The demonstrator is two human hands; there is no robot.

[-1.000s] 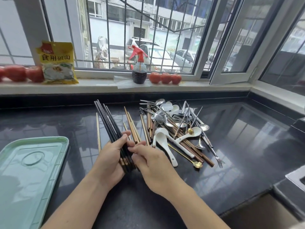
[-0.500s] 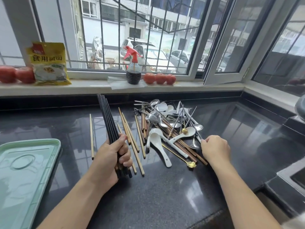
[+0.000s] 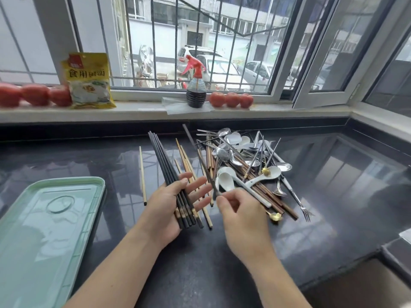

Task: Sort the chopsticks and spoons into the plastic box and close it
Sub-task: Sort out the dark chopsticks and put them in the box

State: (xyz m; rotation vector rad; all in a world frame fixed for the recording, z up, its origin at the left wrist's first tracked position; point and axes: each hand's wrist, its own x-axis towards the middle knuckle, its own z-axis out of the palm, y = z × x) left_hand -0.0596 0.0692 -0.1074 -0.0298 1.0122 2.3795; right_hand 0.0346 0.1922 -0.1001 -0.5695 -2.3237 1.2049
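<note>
My left hand (image 3: 175, 201) lies palm up with its fingers spread, and the bunch of black chopsticks (image 3: 171, 174) rests across it, pointing away from me. My right hand (image 3: 233, 205) pinches one dark chopstick (image 3: 200, 156) by its near end, just right of the bunch and pointing the same way. I think it goes left into the bunch. The green plastic box (image 3: 44, 230) sits further left, lid on.

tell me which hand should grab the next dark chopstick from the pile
Right. The right hand is beside the pile, pinching one dark chopstick. The left hand lies open under the black chopstick bundle.
</note>
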